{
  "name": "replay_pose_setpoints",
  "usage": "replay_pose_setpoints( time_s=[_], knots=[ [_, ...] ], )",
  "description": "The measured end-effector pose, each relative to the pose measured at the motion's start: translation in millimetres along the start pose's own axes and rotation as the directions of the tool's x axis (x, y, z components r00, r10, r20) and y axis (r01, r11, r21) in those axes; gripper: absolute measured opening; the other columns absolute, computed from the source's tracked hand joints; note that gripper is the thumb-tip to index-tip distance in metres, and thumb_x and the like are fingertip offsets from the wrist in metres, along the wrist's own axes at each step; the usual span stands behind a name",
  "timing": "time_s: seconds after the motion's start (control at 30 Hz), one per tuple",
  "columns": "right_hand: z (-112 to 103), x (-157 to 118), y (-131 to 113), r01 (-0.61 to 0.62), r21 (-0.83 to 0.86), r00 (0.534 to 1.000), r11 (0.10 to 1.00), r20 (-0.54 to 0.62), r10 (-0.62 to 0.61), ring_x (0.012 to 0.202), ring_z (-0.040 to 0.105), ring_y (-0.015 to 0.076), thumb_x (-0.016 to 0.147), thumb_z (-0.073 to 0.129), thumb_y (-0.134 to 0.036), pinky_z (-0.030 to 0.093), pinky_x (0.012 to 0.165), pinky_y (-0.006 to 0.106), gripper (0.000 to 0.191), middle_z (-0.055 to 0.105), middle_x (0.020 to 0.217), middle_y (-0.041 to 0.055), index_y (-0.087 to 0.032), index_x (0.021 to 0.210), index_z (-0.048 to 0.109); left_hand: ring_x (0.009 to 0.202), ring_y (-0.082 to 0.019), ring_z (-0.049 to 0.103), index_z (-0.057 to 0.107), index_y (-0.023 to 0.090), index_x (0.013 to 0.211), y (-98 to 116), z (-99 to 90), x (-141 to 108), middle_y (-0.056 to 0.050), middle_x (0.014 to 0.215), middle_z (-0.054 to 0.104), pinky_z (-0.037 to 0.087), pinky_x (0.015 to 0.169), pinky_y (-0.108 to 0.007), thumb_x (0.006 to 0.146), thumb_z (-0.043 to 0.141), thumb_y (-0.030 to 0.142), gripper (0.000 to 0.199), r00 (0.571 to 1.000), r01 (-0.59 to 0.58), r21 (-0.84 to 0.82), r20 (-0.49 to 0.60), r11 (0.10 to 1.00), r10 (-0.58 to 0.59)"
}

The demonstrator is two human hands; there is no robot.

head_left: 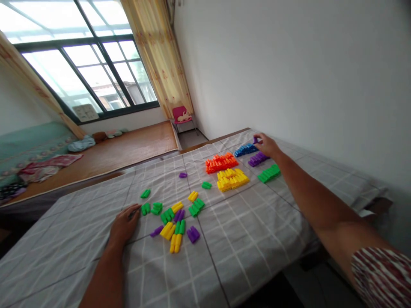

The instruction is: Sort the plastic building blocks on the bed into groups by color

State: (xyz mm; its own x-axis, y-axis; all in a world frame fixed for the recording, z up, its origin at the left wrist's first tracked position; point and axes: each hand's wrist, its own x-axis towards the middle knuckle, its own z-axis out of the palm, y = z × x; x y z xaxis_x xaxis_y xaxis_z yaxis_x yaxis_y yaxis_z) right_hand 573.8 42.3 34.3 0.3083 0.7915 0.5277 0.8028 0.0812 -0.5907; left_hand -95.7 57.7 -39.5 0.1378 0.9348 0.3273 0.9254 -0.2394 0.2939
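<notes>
My right hand (267,144) pinches a purple plastic block (255,139) above the far right of the table. Just below it lie a row of purple blocks (258,159) and a pile of blue blocks (245,149). A group of green blocks (269,173) sits nearer to me, under the right forearm. My left hand (124,222) rests on the cloth with its fingers loosely stretched, nothing seen in them. Close to its fingertips is a green block (145,208). Loose green, yellow and purple blocks are scattered to its right, among them a yellow block (167,231).
Piles of orange blocks (221,163) and yellow blocks (232,179) stand right of the table's middle. A grey checked cloth (244,231) covers the table. Beyond are a low bed (144,139), a pink chair (180,114) and a window; a white wall (289,68) borders the right.
</notes>
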Motion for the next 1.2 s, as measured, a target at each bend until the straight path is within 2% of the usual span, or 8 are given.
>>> replay_pose_setpoints(
  time_s=[0.1,0.2,0.3,0.47,0.63,0.73,0.9,1.2],
  knots=[
    [-21,-4,67,-0.199,-0.184,0.969,0.962,-0.186,0.165,0.082,0.064,0.0197,0.072,0.056,-0.014,0.050,0.078,0.032,0.043,0.068,0.106,0.0080,-0.018,0.115,0.061,0.112,-0.025,0.062,0.070,0.025,0.103,-3,-0.3,1,-0.004,0.119,0.068,0.048,0.098,-0.038,0.081,0.042,0.050,0.044,1.000,-0.005,0.013,0.005,1.000,0.005],
    [-29,-19,112,-0.258,-0.236,0.959,0.937,-0.184,0.218,0.081,0.064,0.0191,0.073,0.055,-0.017,0.050,0.075,0.030,0.037,0.069,0.102,0.0077,-0.018,0.109,0.064,0.111,-0.025,0.062,0.071,0.026,0.101,-3,-1.4,2,-0.002,0.117,0.069,0.049,0.098,-0.038,0.080,0.043,0.049,0.041,1.000,-0.007,0.021,-0.009,1.000,0.007],
    [-33,-25,132,-0.294,-0.271,0.952,0.917,-0.165,0.256,0.080,0.063,0.0188,0.072,0.056,-0.019,0.049,0.074,0.029,0.034,0.069,0.098,0.0072,-0.018,0.104,0.066,0.110,-0.025,0.063,0.071,0.027,0.100,-4,-2.5,2,-0.002,0.116,0.070,0.050,0.097,-0.039,0.080,0.044,0.050,0.040,1.000,-0.002,0.024,-0.014,1.000,0.002],
    [-37,-19,128,-0.391,-0.243,0.916,0.888,-0.196,0.350,0.079,0.063,0.0196,0.063,0.057,-0.014,0.049,0.074,0.031,0.040,0.070,0.097,0.0079,-0.018,0.102,0.068,0.111,-0.026,0.062,0.071,0.025,0.101,-8,-2.1,3,-0.003,0.117,0.069,0.049,0.099,-0.040,0.080,0.045,0.049,0.042,1.000,-0.019,0.022,0.005,1.000,0.019],
    [-35,-16,111,-0.162,0.017,0.981,0.987,-0.108,0.163,0.081,0.064,0.0186,0.066,0.060,-0.023,0.051,0.074,0.031,0.041,0.070,0.103,0.0057,-0.018,0.106,0.066,0.112,-0.026,0.062,0.071,0.022,0.105,-9,-2.3,4,-0.006,0.120,0.068,0.048,0.099,-0.039,0.080,0.043,0.051,0.047,1.000,-0.011,0.030,0.022,1.000,0.010],
    [-34,-17,116,-0.226,-0.081,0.963,0.971,-0.166,0.211,0.081,0.064,0.0202,0.065,0.061,-0.024,0.050,0.078,0.034,0.038,0.071,0.095,0.0046,-0.019,0.102,0.068,0.113,-0.026,0.061,0.070,0.021,0.106,-10,-2.2,4,-0.006,0.120,0.067,0.047,0.100,-0.039,0.081,0.042,0.051,0.049,0.999,-0.008,0.039,0.032,0.999,0.007],
    [-36,-24,145,-0.458,-0.249,0.871,0.854,-0.319,0.374,0.091,0.064,0.0240,0.070,0.054,-0.017,0.047,0.086,0.037,0.039,0.071,0.100,0.0086,-0.018,0.106,0.069,0.113,-0.026,0.061,0.071,0.021,0.104,-13,0.1,5,-0.006,0.119,0.068,0.047,0.100,-0.040,0.081,0.042,0.051,0.047,0.999,-0.026,0.032,0.024,0.999,0.025],
    [-19,-31,145,-0.371,-0.397,0.928,0.839,-0.156,0.337,0.098,0.063,0.0251,0.070,0.052,-0.010,0.047,0.086,0.035,0.051,0.070,0.109,0.0104,-0.017,0.118,0.065,0.113,-0.026,0.062,0.070,0.022,0.104,-18,1.9,5,-0.006,0.119,0.068,0.047,0.101,-0.041,0.081,0.044,0.050,0.044,0.999,-0.042,0.012,0.008,0.999,0.042]
  ],
)
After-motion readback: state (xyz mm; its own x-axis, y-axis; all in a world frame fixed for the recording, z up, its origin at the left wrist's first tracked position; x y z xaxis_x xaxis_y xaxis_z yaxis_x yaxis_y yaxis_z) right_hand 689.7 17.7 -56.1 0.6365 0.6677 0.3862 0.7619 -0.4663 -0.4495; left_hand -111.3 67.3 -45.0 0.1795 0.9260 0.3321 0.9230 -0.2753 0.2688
